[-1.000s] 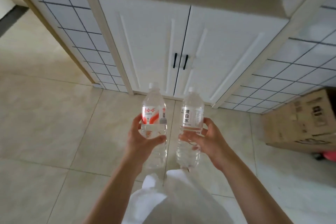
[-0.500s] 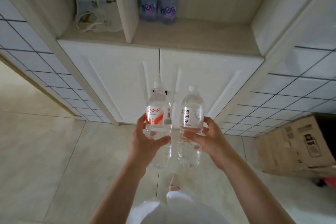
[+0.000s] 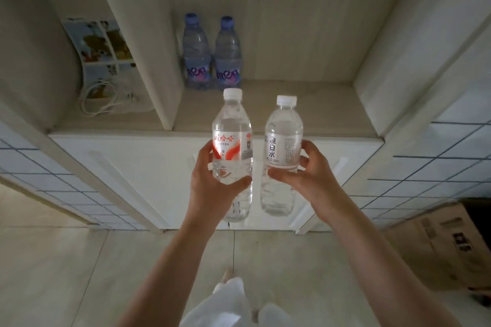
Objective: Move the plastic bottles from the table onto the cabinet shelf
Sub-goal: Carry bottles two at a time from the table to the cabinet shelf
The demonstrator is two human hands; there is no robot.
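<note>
Four bottles in all. The left hand (image 3: 212, 188) is wrapped around a red-labelled bottle (image 3: 231, 146), the right hand (image 3: 305, 180) around a white-labelled bottle (image 3: 283, 146); both are upright, white-capped and clear, apparently full of water. Beyond the hands, two blue-capped bottles (image 3: 212, 56) stand touching on the cabinet shelf (image 3: 305, 109). Up and left of the left hand, another compartment holds one coiled white cable (image 3: 98, 99) and a printed sheet (image 3: 103, 45).

Clear glossy plastic bottles (image 3: 232, 146) with white ribbed caps, two blue-tinted plastic bottles (image 3: 211, 57) behind on matt pale wood-grain shelf (image 3: 313, 106), smooth white cabinet doors (image 3: 138, 167) below shelf, brown cardboard box (image 3: 441, 241) right of it.
</note>
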